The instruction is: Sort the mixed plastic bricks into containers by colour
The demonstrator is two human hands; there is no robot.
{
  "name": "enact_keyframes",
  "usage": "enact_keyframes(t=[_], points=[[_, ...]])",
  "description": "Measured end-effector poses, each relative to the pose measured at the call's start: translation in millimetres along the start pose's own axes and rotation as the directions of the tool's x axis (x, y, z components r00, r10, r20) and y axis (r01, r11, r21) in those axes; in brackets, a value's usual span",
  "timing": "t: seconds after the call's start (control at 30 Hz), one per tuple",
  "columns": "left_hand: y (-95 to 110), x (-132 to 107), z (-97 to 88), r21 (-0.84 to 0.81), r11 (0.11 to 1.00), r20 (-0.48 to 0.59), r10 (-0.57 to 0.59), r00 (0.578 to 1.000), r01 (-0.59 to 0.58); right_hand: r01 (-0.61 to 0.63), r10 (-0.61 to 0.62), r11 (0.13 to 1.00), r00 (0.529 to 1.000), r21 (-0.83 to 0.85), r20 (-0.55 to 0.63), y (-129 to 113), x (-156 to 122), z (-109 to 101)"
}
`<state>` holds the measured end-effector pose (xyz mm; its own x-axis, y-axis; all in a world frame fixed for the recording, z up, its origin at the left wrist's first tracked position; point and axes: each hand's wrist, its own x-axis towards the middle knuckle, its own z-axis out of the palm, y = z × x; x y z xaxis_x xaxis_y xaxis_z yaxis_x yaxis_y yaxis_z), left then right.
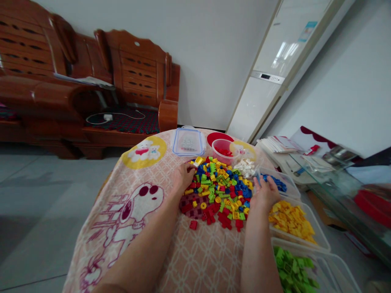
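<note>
A mixed pile of toy building bricks (218, 183) in red, yellow, green and blue lies on the cloth-covered table. My left hand (183, 177) is at the pile's left edge, fingers curled and close to a pale brick; what they hold, if anything, is hidden. My right hand (265, 194) is to the right of the pile, fingers apart, by the near left corner of a clear box with blue bricks (277, 184). Nothing shows in its fingers. Yellow bricks (291, 221) fill the box just below it, and green bricks (295, 270) lie in the nearest box.
White bricks (245, 167) lie in a heap behind the pile. A round clear tub (217, 156) holds red bricks, with a red lid (214, 137) behind it. A blue-rimmed clear lid (188, 142) lies at the far edge. To the right is a glass table (342, 191) with papers.
</note>
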<state>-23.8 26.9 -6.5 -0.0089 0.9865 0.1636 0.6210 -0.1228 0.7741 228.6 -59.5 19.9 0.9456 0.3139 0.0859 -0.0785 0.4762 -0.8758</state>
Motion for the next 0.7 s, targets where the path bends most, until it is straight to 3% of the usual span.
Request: enact_keyframes(t=[0.3, 0.37, 0.53, 0.7], points=[[4.5, -3.4, -3.7, 0.04, 0.999, -0.013, -0.028, 1.0, 0.029, -0.071, 0.073, 0.997, 0.988, -0.017, 0.133, -3.3, -11.3, 5.5], [1.6, -2.0, -1.5, 0.024, 0.999, -0.011, -0.024, 1.0, 0.024, -0.037, 0.037, 0.999, 0.993, -0.001, 0.112, -4.2, -8.6, 4.6], [-4.3, 1.2, 3.3, -0.02, 1.0, -0.011, -0.003, 1.0, 0.002, 0.213, -0.211, 0.976, 0.977, -0.054, 0.028, -11.4, 7.8, -4.8], [-0.2, -0.4, -0.5, 0.009, 1.0, -0.009, 0.001, 1.0, -0.001, 0.156, -0.159, 0.983, 0.987, -0.095, -0.027, -5.9, 13.9, -10.1]])
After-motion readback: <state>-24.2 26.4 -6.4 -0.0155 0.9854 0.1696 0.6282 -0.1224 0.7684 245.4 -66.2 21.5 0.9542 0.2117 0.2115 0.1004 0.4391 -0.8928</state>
